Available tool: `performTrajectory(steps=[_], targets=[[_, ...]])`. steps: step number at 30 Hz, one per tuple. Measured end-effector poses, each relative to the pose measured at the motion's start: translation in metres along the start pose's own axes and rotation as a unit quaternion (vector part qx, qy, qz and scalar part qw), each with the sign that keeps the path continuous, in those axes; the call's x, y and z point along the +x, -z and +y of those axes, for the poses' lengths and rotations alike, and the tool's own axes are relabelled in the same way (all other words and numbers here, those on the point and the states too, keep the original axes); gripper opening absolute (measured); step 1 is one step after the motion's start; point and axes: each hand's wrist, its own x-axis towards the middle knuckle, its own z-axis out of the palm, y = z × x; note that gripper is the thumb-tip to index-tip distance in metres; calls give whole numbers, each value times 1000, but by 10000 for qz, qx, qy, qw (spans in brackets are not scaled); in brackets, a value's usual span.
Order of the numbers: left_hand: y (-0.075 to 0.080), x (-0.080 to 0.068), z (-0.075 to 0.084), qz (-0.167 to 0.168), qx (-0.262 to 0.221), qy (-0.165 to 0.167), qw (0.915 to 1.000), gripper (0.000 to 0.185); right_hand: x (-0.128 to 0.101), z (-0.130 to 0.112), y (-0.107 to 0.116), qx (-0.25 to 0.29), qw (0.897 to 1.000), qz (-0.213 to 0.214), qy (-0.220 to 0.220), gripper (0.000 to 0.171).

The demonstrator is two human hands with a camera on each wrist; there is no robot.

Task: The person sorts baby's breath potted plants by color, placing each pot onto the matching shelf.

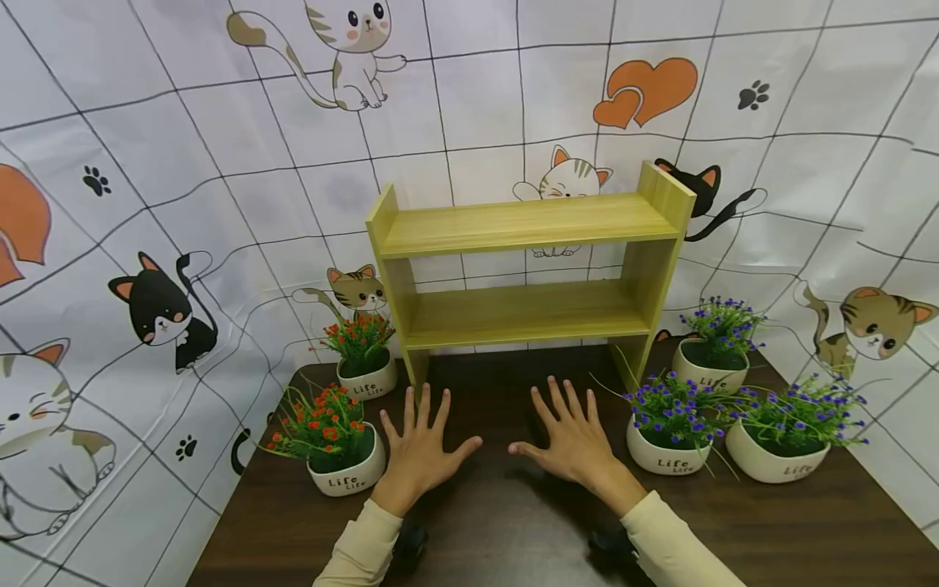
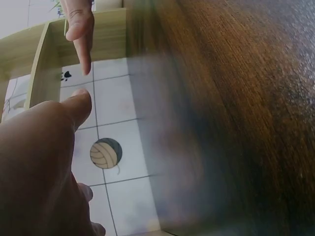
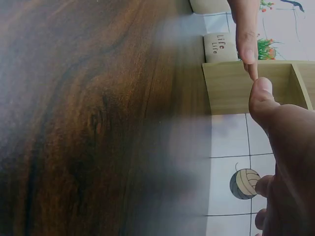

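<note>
Both hands are held over the dark table with fingers spread and nothing in them. My left hand (image 1: 421, 452) is nearest the front pot of red flowers (image 1: 345, 444), just right of it. My right hand (image 1: 572, 440) hovers left of a pot of purple flowers (image 1: 669, 444). Beyond the hands stands a two-tier wooden shelf (image 1: 528, 314), with nothing on its boards. A second pot of red flowers (image 1: 367, 371) sits by the shelf's left leg. On the right are two more purple-flower pots, a rear pot (image 1: 711, 363) and an outer pot (image 1: 778, 452).
The dark wooden table (image 1: 506, 522) runs up to a wall (image 1: 469, 106) covered in cat-print sheeting, which also closes in the left and right sides. Stray green stems stick out from the pots near the right hand.
</note>
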Motion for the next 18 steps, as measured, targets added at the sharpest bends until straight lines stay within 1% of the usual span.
performTrajectory(steps=[2, 4, 6, 9, 11, 14, 17, 18], targets=[[3, 0, 1, 22, -92, -38, 9999, 103, -2, 0, 2, 16, 10000, 50, 5, 108], [7, -1, 3, 15, -157, -63, 9999, 102, -4, -1, 4, 58, 9998, 193, -3, 106], [11, -1, 5, 52, -192, -117, 9997, 98, -6, -1, 6, 63, 9988, 491, 12, 101], [16, 0, 7, 255, -266, -232, 9991, 89, -10, -1, 11, 147, 9943, 1060, -9, 86], [19, 2, 8, 575, -345, -339, 9972, 81, -12, 0, 14, 185, 9896, 1427, -30, 72], [22, 5, 10, 1169, -559, -402, 9908, 66, -17, 3, 17, 298, 9838, 1766, -63, 53], [25, 9, 11, 1798, -915, -411, 9786, 44, -25, 8, 18, 399, 9782, 2036, 7, 38], [27, 10, 12, 1957, -1078, -397, 9739, 36, -29, 10, 19, 438, 9768, 2095, 30, 34]])
